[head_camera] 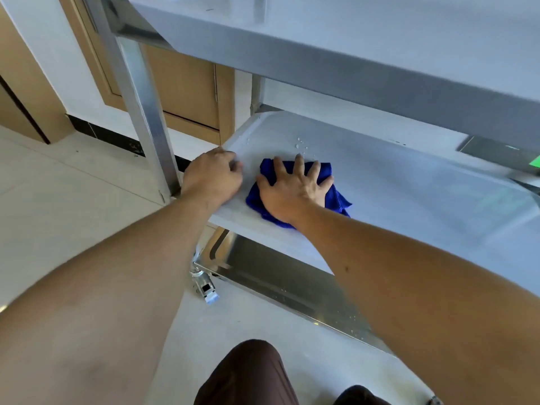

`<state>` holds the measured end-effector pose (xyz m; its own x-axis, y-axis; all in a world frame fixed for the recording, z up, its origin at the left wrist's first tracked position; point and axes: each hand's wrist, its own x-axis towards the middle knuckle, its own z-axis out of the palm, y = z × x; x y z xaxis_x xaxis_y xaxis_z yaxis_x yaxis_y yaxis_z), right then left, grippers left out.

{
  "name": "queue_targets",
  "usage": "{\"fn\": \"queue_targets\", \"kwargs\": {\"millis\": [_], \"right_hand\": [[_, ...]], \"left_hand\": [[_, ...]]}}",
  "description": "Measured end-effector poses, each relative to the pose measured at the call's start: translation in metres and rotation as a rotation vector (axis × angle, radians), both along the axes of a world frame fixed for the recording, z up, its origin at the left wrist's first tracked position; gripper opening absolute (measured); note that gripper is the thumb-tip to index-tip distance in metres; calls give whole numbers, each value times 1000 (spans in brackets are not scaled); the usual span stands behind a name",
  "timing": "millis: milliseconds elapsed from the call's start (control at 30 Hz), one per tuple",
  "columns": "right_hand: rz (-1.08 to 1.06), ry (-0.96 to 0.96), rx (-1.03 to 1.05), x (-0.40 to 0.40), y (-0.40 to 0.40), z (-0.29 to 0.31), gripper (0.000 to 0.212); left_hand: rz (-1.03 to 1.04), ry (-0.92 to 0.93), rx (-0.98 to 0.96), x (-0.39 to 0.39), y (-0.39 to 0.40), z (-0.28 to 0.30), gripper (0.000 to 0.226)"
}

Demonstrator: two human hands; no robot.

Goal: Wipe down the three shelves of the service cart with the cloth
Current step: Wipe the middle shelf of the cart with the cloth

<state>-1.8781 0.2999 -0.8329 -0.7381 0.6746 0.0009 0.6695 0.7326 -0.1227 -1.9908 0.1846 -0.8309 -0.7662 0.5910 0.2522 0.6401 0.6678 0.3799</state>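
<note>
The steel service cart fills the view. Its top shelf [365,48] runs overhead, the middle shelf [409,182] lies in front of me, and the bottom shelf [280,276] shows below it. A crumpled blue cloth [336,200] lies near the middle shelf's left end. My right hand [295,194] presses flat on the cloth with fingers spread. My left hand [213,176] curls over the shelf's left rim beside the cart's front left post [143,112]. Water drops [301,144] sit on the shelf just beyond the cloth.
A caster wheel [204,285] stands under the cart's front left corner on the pale tiled floor [73,206]. Wooden doors [187,83] and a dark skirting line the wall behind. My knee [248,372] shows at the bottom. Droplets speckle the bottom shelf's front rim.
</note>
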Motion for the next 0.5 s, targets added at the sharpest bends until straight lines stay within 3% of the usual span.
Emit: {"fn": "queue_targets", "kwargs": {"millis": [500], "right_hand": [[-42,-19,38,-120,85,2,67]], "left_hand": [[-18,70,20,-1,-1,-9,34]]}}
